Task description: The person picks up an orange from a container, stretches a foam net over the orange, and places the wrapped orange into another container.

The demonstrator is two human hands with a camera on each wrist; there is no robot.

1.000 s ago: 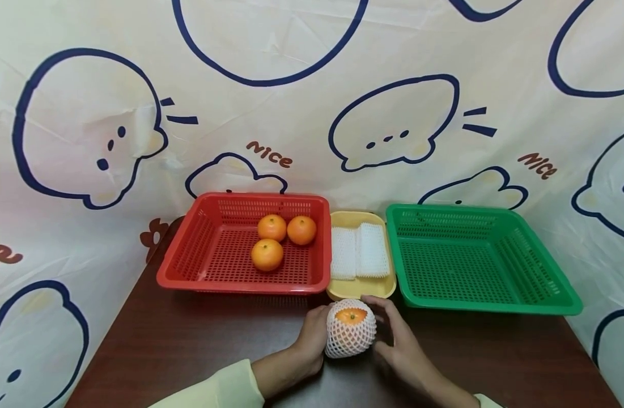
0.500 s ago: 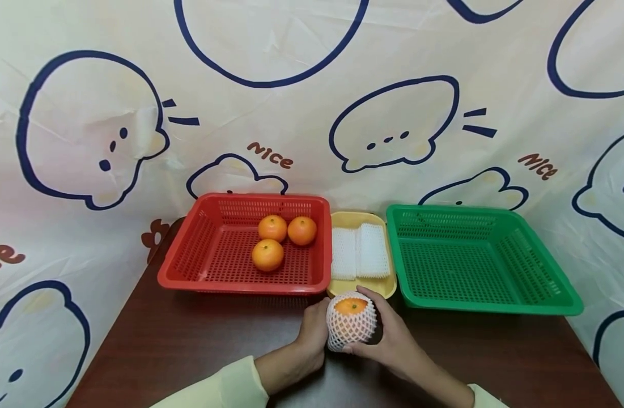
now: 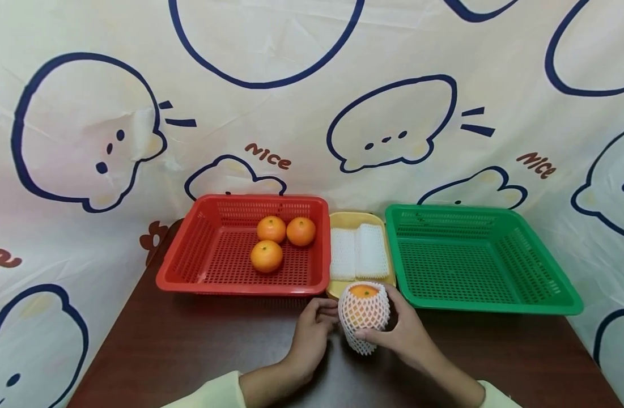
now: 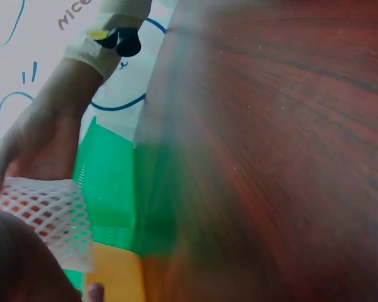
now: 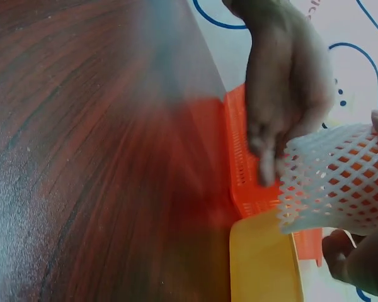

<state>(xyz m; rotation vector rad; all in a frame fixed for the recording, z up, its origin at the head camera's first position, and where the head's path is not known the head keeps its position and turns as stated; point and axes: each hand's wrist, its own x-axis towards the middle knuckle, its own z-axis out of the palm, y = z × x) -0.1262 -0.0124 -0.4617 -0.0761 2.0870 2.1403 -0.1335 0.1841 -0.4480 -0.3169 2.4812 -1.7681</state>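
An orange in a white foam net sleeve point(image 3: 364, 311) is held up off the table by my right hand point(image 3: 412, 337), thumb on the near side and fingers behind. The fruit's bare top and stem end show through the sleeve's upper opening. Below the fruit, the loose end of the net point(image 5: 302, 182) hangs down. Just left of it is my left hand point(image 3: 312, 340), its fingers loosely bent and gripping nothing. In the right wrist view, the left hand's fingertips point(image 5: 268, 167) are close to the net's edge; whether they touch it I cannot tell.
A red basket point(image 3: 215, 255) with 3 bare oranges point(image 3: 267, 256) stands at the back left. Beside it, a yellow tray point(image 3: 357, 217) holds folded white foam nets point(image 3: 373, 250). The green basket point(image 3: 454, 266) is at the right, and a patterned cloth hangs behind.
My right hand has closed around the netted orange and shifted it slightly right and up. My left hand has come off the fruit. The baskets and tray have stayed put.
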